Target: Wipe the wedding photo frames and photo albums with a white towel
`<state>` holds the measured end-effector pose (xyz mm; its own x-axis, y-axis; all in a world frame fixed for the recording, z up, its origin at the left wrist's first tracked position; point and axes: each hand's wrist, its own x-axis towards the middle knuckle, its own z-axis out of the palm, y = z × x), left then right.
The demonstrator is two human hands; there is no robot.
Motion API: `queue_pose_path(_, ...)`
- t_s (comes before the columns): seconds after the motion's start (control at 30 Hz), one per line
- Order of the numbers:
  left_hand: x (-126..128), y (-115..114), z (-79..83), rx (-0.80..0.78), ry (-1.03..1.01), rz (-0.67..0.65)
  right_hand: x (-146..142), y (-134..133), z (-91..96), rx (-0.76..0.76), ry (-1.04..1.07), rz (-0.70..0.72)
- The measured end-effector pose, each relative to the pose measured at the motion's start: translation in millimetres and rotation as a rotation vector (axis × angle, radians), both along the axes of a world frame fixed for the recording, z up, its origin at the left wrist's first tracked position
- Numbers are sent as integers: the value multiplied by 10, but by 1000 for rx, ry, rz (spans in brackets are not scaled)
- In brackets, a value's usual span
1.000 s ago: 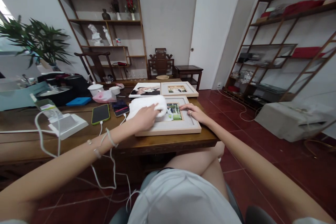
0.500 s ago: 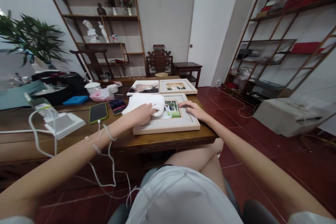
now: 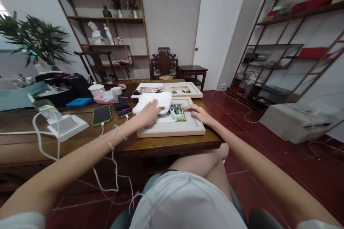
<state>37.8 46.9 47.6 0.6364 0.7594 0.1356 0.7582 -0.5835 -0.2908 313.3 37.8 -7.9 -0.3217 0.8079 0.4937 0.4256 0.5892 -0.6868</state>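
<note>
A white cloth (image 3: 145, 101) is bunched under my left hand (image 3: 149, 113), whose fingers press and grip it over the left part of a light wooden picture frame (image 3: 172, 134). The frame lies flat near the table's front edge, with a wide pale mat and a small photo (image 3: 178, 112) of greenery. Part of that photo is hidden by the cloth. On the frame's right side rests my right hand (image 3: 200, 114), fingers stretched out and lying on the surface beside the photo, holding nothing.
Behind lie a second framed picture (image 3: 197, 94) and a white-edged print (image 3: 138, 94). Left on the table (image 3: 129, 145) are a green-cased phone (image 3: 102, 115), a second phone (image 3: 124, 111), a white device stand (image 3: 67, 128), a blue box (image 3: 78, 102), a white bowl (image 3: 96, 89) and loose cables.
My left hand has slid the cloth slightly right and away from me across the frame. My right hand stays in place. The view has shifted slightly.
</note>
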Motion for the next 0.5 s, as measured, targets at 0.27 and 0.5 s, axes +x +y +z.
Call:
queue_pose_path(0.27,97,250,96,27,131,-11,3,5,-12,-31,17,-13)
queue_pose_path(0.5,40,-498,285,-102,198,63,-13,-11,-3,-23,22,-34)
